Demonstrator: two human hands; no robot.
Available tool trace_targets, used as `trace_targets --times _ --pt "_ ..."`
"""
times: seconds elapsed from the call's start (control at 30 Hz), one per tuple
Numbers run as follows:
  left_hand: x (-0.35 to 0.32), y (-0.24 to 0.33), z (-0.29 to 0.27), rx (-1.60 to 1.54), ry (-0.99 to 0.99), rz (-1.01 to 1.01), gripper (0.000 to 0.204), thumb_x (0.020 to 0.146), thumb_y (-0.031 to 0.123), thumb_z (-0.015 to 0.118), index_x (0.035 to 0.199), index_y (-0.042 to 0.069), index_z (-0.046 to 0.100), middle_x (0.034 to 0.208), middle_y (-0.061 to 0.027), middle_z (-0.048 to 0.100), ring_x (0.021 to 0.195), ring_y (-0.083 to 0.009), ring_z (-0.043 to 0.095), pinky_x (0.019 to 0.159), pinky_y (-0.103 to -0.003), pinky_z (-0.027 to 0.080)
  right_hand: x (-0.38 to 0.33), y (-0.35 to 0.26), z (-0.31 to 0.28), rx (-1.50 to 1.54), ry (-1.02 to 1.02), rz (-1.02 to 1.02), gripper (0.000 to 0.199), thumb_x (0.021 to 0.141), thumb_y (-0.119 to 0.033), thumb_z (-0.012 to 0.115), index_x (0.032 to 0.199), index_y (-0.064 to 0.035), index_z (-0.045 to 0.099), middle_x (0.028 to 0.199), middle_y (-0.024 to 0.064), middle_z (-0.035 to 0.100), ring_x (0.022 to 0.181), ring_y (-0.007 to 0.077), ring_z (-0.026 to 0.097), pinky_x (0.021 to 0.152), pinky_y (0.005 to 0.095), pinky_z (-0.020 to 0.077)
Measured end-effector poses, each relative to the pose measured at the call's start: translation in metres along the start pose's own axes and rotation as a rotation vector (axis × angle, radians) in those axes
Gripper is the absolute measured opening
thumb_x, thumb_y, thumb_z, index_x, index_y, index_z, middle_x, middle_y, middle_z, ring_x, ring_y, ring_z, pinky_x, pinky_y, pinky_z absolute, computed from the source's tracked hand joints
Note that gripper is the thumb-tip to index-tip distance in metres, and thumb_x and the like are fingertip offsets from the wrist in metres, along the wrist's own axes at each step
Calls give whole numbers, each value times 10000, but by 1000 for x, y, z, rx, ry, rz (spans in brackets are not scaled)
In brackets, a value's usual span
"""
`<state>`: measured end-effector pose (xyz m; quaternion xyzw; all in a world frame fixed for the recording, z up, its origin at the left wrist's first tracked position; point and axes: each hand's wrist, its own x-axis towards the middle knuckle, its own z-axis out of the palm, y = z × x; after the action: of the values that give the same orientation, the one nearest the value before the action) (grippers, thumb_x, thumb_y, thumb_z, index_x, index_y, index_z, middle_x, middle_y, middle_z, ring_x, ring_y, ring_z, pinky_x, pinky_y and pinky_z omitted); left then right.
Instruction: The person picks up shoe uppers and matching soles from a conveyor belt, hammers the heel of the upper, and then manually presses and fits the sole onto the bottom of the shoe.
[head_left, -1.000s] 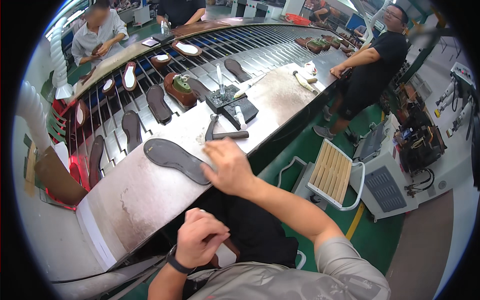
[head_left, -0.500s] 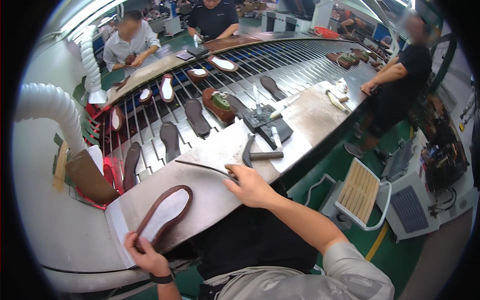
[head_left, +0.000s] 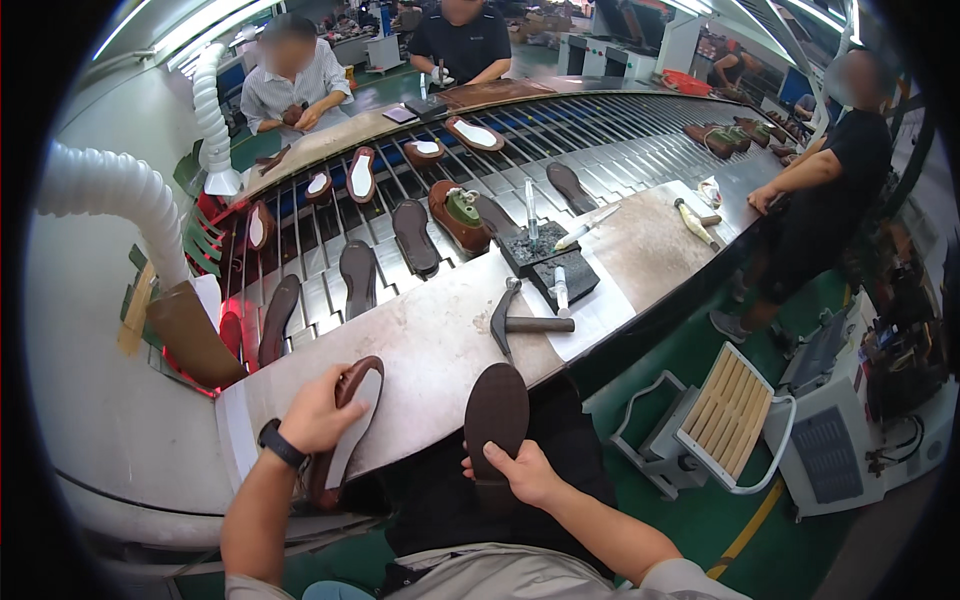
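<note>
My left hand is closed round a brown shoe upper with a white underside, tilted up at the bench's near edge. In my right hand is a dark brown shoe sole, pinched at its lower end with the thumb on the patterned face. The sole stands nearly upright over my lap. On the bench past it lies a hammer, beside dark blocks that bear applicator bottles.
The metal bench borders a slatted conveyor carrying soles, uppers and a shoe. White hoses hang at the left. Co-workers stand across the conveyor and at the right. A slatted wooden rack stands right of me.
My right hand has drawn the sole back toward my body and turned it face-on. My left hand has moved up along the upper and tilted it on its side.
</note>
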<state>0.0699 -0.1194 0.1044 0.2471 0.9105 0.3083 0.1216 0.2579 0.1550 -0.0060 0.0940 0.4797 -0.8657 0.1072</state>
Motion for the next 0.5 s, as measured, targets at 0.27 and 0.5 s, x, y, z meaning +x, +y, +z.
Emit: trace_targets --times 0.27,0.5 --pt "14 52 -20 -1057 357 250 524 954 133 702 1422 -28 529 1223 -121 685 1133 -201 662 1027 -353 514 -27 -56 14 77 -86 -79 284 1084 -129 565 1299 53 595 1176 183 723 1064 249 724 959 399 594" --pt "22 23 -10 -1060 421 295 462 998 141 704 1400 2 524 1362 -232 636 1254 -300 641 1145 -419 479 -63 -154 127 -101 -671 -334 391 962 -91 690 1312 63 608 1217 176 695 1072 236 720 938 362 578"
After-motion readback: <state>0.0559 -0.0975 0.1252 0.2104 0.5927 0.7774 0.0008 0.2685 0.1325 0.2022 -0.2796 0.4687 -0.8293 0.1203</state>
